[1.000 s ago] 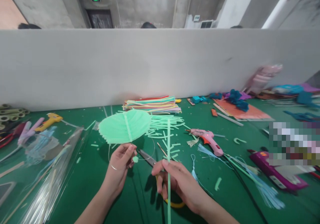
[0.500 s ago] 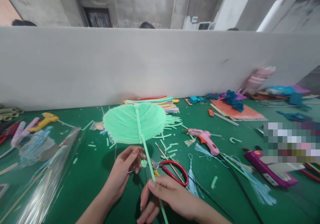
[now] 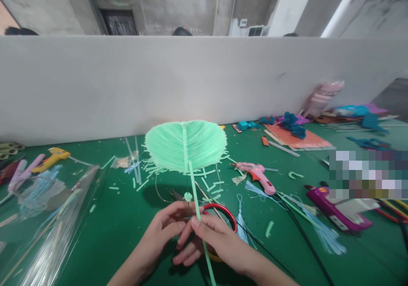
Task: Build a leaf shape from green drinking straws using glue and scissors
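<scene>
Indoors, both hands' grip pinches a green straw fan (image 3: 185, 145) over the cluttered green table (image 3: 127, 218), before a grey partition (image 3: 95, 82).

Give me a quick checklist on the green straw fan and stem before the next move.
1. Left hand pinches below the pale green leaf-shaped straw fan: ok.
2. Right hand grips the long green straw stem: ok.
3. Stem lined up with the fan's centre rib: ok.
4. Red-handled scissors lie right under the hands: not ok.
5. Pink glue gun within reach on the green table: ok.
6. Stem glued to fan: cannot tell.
</scene>
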